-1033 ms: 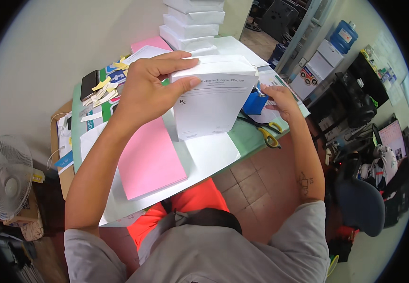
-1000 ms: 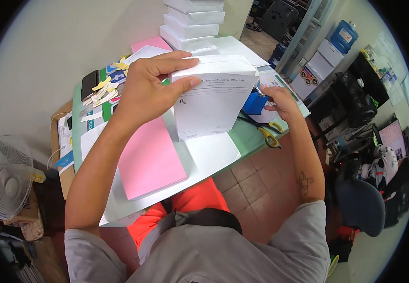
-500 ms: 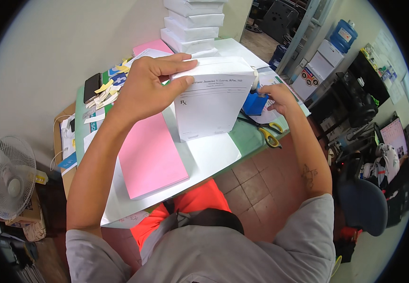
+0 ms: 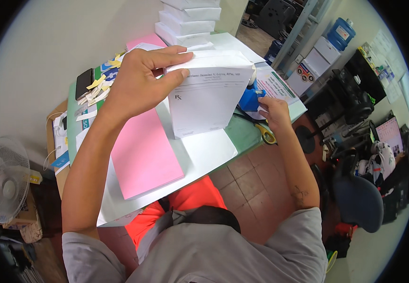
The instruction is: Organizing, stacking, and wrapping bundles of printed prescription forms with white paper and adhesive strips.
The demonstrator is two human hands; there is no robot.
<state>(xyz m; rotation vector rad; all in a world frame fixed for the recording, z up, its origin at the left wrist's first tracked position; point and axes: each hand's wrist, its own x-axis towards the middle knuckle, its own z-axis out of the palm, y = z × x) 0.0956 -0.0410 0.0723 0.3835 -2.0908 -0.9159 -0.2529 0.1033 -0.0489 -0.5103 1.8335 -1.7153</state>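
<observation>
A thick block of white printed sheets stands upright on the table, with white paper folded over its top. My left hand is closed on its upper left corner, thumb on the printed front and fingers across the top. To the right of the block is a blue tape dispenser, partly covered by it. My right hand is at the dispenser's front end, fingers pinched together; what lies between them is too small to make out. Yellow-handled scissors lie just below, partly hidden behind that hand.
A pink pad lies left of the block, over a white sheet. Wrapped white stacks rise at the back. Paper scraps and a dark phone are far left. A fan stands beyond the table.
My right hand has come down and slightly nearer at the dispenser's front end. My left hand keeps its hold on the block. The whole view has shifted a little.
</observation>
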